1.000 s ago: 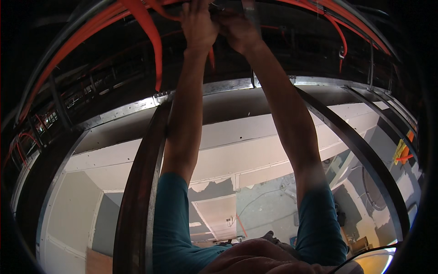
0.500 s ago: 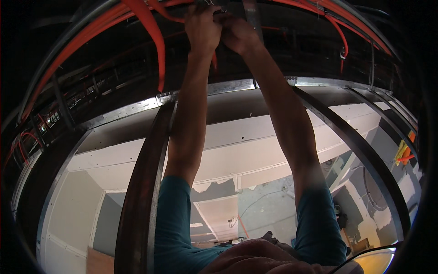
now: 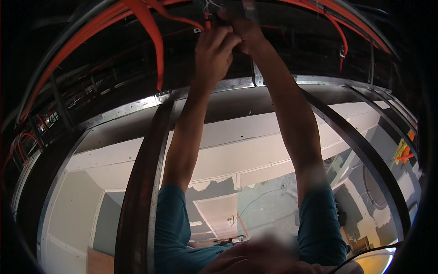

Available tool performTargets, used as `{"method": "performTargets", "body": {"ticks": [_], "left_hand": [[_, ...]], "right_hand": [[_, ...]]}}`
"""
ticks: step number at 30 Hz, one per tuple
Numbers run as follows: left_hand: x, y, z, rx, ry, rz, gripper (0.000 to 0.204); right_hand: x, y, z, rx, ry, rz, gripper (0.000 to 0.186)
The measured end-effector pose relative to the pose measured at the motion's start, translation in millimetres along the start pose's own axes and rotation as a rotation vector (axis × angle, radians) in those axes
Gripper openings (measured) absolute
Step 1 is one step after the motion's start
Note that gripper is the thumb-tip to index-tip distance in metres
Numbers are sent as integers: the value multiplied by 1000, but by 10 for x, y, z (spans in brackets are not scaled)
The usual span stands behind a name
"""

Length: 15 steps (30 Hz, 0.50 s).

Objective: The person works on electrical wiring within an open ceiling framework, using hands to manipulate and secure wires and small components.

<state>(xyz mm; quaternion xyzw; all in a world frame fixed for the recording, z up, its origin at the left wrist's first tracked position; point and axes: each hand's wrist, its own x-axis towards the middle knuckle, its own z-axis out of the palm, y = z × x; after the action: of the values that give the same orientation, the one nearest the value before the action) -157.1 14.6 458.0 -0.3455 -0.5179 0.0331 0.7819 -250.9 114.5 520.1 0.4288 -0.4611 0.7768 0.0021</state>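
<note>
Both my arms reach up among the dark ceiling framing. My left hand (image 3: 213, 51) is closed, its fingers curled and its fingertips against my right hand (image 3: 247, 35). My right hand is closed as well, with its fingers bent toward the left one; whatever lies between them is hidden in shadow. Just above the hands, several thin pale wires (image 3: 209, 6) hang loose at the top edge. A short end of orange conduit (image 3: 208, 23) shows beside my left fingertips. Next to my right hand runs a vertical metal strip (image 3: 250, 9).
Thick orange conduits (image 3: 148, 32) arch across the top. A metal channel (image 3: 132, 105) crosses behind my arms, joined by dark metal studs (image 3: 143, 182) on the left and another stud (image 3: 365, 150) on the right. Beyond are pale boards (image 3: 246, 132) and a yellow-orange item (image 3: 404, 150).
My left hand has come down and to the right, away from the wires, and now meets my right hand. My right hand has shifted slightly right. The wires and conduit end are more exposed.
</note>
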Motion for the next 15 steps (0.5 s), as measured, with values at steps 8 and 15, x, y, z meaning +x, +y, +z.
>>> {"method": "performTargets", "body": {"ticks": [8,15], "left_hand": [[244,-198,-144,-117,50,-378,30],[594,-812,26,258,-708,-590,17]], "right_hand": [[-114,76,46,-691,180,-409,30],[-406,-44,469,-564,314,-223,37]]}}
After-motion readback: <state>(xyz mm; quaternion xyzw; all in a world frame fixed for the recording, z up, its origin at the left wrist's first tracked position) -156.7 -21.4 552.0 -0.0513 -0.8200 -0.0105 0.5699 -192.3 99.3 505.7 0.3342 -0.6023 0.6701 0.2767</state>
